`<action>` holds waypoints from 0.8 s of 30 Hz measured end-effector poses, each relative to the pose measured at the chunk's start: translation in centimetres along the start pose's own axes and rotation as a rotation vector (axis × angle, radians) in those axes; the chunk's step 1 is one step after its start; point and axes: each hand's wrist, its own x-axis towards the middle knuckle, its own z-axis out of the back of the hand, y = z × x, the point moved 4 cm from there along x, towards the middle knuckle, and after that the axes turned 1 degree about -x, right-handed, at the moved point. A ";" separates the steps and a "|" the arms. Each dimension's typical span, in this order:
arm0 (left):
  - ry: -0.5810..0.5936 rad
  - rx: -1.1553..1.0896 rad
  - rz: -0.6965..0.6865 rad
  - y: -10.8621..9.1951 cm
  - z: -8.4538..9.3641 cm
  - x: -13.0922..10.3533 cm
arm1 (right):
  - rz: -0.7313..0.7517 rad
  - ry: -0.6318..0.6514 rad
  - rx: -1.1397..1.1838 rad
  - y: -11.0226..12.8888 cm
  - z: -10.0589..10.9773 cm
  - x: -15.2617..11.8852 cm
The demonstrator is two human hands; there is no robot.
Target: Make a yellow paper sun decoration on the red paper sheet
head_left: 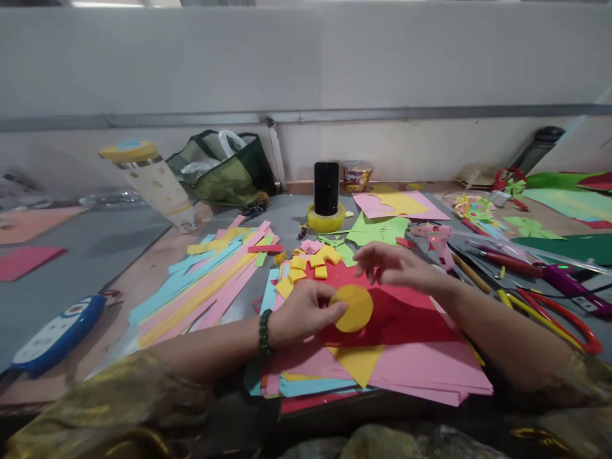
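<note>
My left hand [306, 312], with a dark green bead bracelet at the wrist, pinches a round yellow paper disc [354, 308] by its left edge. The disc is over a red paper sheet [406, 315] on top of a stack of coloured paper. Raised above the far part of that sheet is my right hand [392, 262], its fingers loosely bent and apart, with nothing visible in them. Small folded yellow paper pieces [297, 262] lie in a cluster just beyond my left hand. Pink paper [421, 370] and a yellow corner stick out under the red sheet.
Paper strips [205, 280] fan out on the left, near a tumbler [155, 185] and a blue-white case [60, 333]. A phone [326, 188] stands upright in a yellow tape roll [326, 220]. To the right lie a pink glue gun [436, 242] and red-handled scissors [568, 319].
</note>
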 end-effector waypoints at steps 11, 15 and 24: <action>-0.170 0.792 -0.260 -0.3 1.9 0.0 | -0.064 0.095 -0.581 -2.8 -2.1 0.4; -0.114 0.850 -0.541 -1.0 0.9 -0.7 | -0.102 0.049 -0.614 -3.1 -1.9 0.6; 0.236 0.778 -0.608 -0.5 -1.8 -1.3 | 0.161 0.119 -0.827 -1.5 -2.5 0.0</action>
